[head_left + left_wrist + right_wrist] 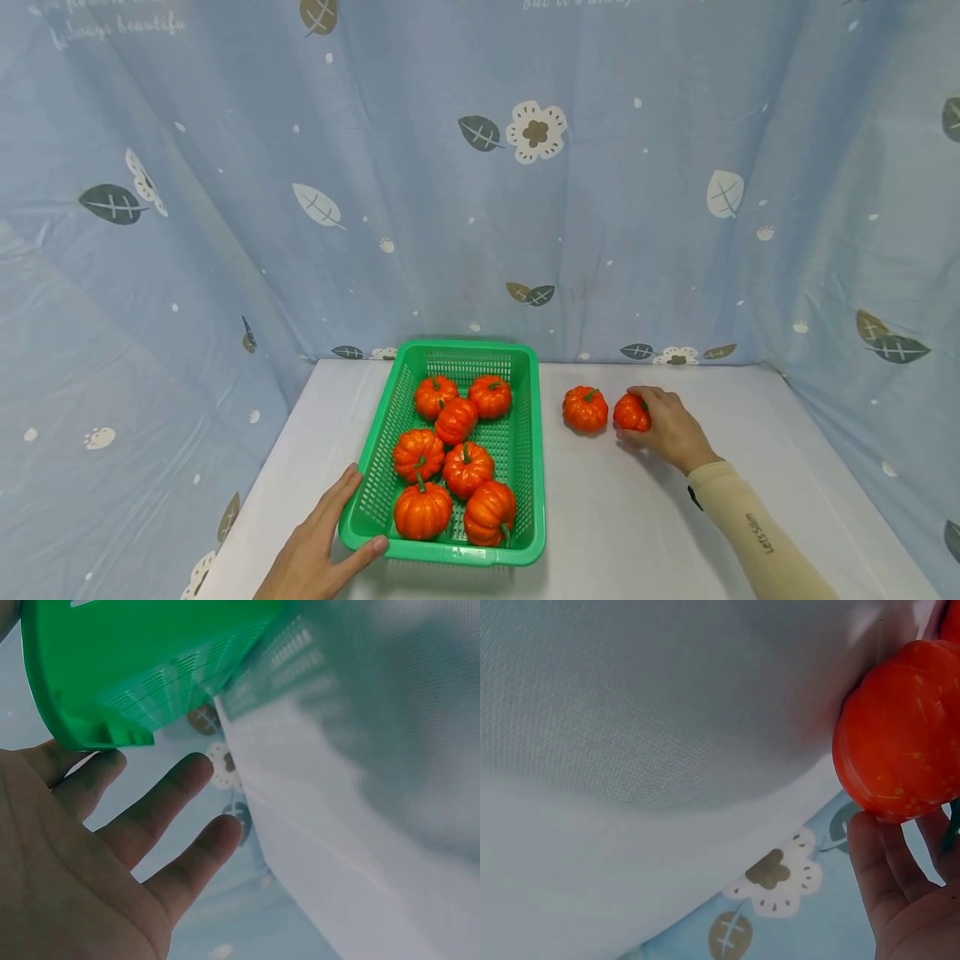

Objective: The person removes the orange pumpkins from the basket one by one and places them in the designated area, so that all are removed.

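In the head view, a green basket (542, 467) holds several small orange pumpkins (422, 510). My left hand (318, 537) touches its near left corner with fingers spread; in the left wrist view, the fingers of the hand (97, 847) lie against and beside the green wall (142, 667). To the right of the basket, my right hand (671, 431) has its fingers and thumb around a pumpkin (631, 412) on the white table. That pumpkin (904, 735) shows large in the right wrist view, above the fingers of the right hand (911, 892).
Another pumpkin (585, 409) stands on the table (622, 517) between the basket and the right hand. A blue curtain (420, 208) with leaf and flower prints hangs behind the table and at both sides.
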`<state>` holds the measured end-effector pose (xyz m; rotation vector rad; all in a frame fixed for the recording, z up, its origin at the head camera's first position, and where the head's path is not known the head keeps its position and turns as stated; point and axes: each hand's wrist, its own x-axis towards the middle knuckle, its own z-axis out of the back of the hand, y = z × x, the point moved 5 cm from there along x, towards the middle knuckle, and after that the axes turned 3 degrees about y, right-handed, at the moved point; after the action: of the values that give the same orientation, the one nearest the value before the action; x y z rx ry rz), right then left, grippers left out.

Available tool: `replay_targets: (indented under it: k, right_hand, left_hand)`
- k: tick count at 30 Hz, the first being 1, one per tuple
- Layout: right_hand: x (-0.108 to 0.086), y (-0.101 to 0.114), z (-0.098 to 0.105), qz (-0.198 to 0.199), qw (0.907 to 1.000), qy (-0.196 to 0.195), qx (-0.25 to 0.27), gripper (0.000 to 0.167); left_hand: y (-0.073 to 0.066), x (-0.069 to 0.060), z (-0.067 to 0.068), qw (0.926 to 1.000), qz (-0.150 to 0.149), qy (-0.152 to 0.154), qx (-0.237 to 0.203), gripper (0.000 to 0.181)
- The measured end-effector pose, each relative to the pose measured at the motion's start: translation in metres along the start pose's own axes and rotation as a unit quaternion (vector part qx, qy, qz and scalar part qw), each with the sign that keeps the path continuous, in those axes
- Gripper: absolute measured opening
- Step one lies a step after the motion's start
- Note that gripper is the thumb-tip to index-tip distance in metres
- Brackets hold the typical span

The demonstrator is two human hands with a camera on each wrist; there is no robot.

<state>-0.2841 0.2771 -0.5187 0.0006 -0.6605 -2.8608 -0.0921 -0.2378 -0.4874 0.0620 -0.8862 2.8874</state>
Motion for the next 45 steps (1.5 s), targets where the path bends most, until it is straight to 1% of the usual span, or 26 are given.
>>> replay_targets:
  k: [5, 12, 18, 24, 33, 40, 45]
  right_hand:
    - [0.000, 0.001, -0.002, -0.002, 0.9999, 0.004, -0.010, 0.081]
    - [0.000, 0.003, -0.003, 0.016, 0.9995, 0.000, -0.029, 0.079]
    - [0.000, 0.005, -0.003, 0.036, 0.9983, -0.008, -0.045, 0.079]
    - [-0.001, 0.006, -0.003, 0.044, 0.9977, -0.012, -0.050, 0.079]
    - [-0.005, 0.009, 0.001, 0.055, 0.9974, -0.017, -0.044, 0.081]
    - [-0.011, 0.011, 0.009, 0.062, 0.9970, -0.029, -0.034, 0.081]
    - [-0.014, 0.012, 0.015, 0.076, 0.9959, -0.046, -0.016, 0.082]
  left_hand:
    - [0.001, 0.001, -0.001, 1.0000, 0.007, 0.004, 0.002, 0.089]
    - [0.002, 0.002, -0.003, 0.9998, 0.018, 0.008, -0.003, 0.090]
    - [0.001, 0.002, -0.002, 0.9998, 0.017, 0.006, -0.004, 0.090]
    - [0.002, 0.001, -0.002, 0.9999, 0.015, 0.007, -0.001, 0.090]
    - [0.003, 0.003, -0.003, 0.9998, 0.019, 0.007, -0.004, 0.090]
    - [0.003, 0.003, -0.003, 0.9996, 0.024, 0.010, -0.008, 0.090]
    - [0.003, 0.002, -0.002, 0.9998, 0.017, 0.006, -0.006, 0.090]
